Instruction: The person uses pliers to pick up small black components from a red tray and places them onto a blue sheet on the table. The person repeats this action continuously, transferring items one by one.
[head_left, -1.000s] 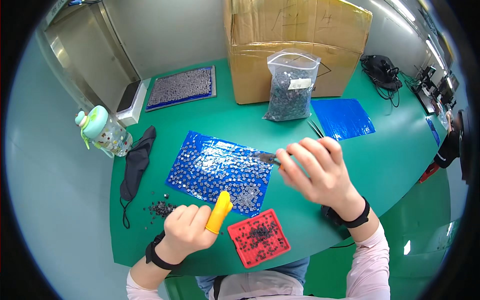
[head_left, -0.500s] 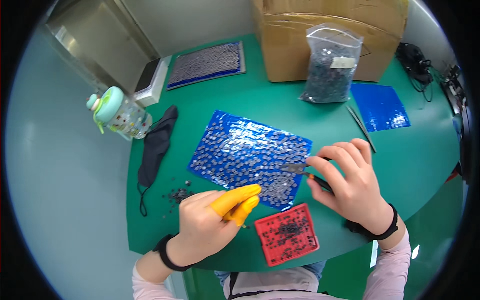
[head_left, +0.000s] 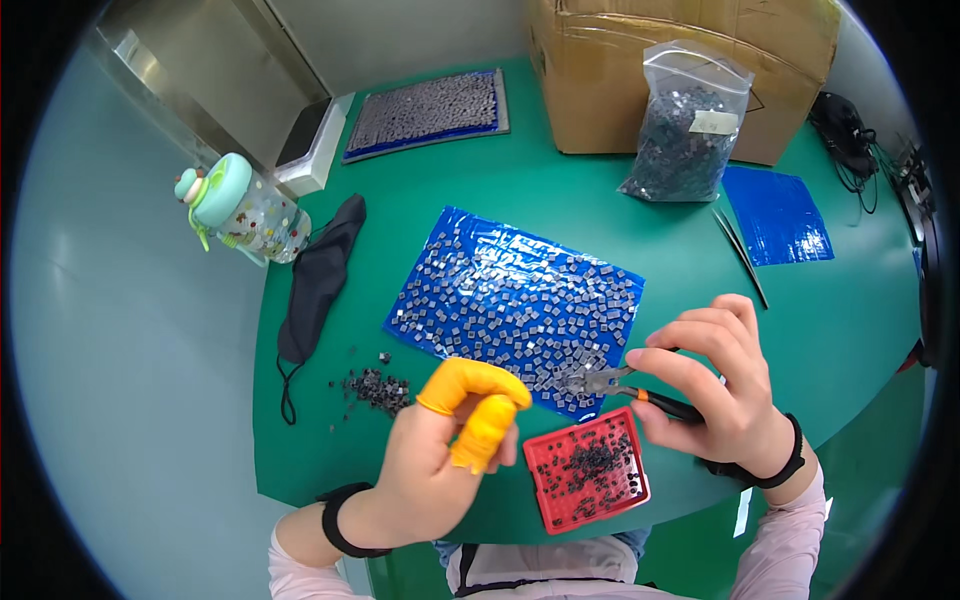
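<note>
Left hand loosely curled, right hand fingers pinched.

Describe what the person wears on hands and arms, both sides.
Left hand: orange-yellow rubber finger cots on the thumb and one finger, the other fingers bare; a black band at the wrist. Right hand: no cots or glove, a black wristband. Both forearms are in pale pink long sleeves ending just behind the bands.

You have two blue trays of small parts, one plain blue sheet, one red tray, one bagful, one carton.
</note>
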